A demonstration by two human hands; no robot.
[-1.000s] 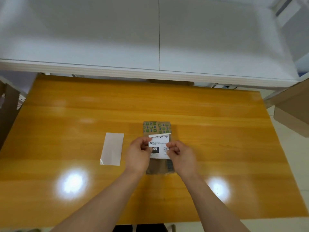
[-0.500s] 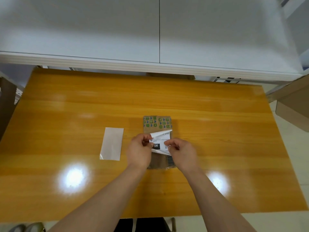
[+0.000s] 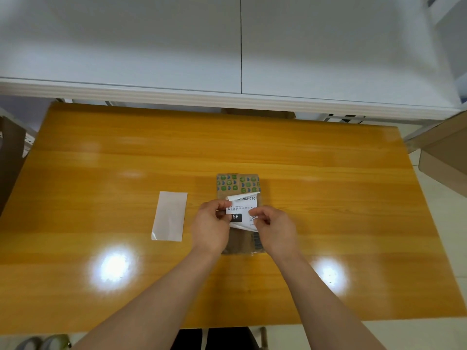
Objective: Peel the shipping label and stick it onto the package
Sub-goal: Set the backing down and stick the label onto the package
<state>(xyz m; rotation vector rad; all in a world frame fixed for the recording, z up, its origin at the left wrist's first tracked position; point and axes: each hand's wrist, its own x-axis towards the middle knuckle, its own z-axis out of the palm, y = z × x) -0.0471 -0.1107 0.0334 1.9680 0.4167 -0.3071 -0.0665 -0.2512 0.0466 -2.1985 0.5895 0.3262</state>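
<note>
A brown package (image 3: 237,184) with green and blue print at its far end lies flat near the middle of the wooden table (image 3: 328,198). Just above it I hold a white shipping label (image 3: 242,208) printed with black text and a code. My left hand (image 3: 211,228) pinches the label's left edge and my right hand (image 3: 276,229) pinches its right edge. The label's far right corner and near edge curl up. Both hands hide the package's middle.
A white rectangular backing sheet (image 3: 169,215) lies flat on the table, left of the package. A white cabinet (image 3: 240,59) runs along the table's far side. Cardboard boxes (image 3: 444,157) stand off the right edge. Two bright light reflections glare on the near tabletop.
The label went from fairly flat to tilted and curled, then back to facing up over the package. Both hands kept their grip and stayed over the package.
</note>
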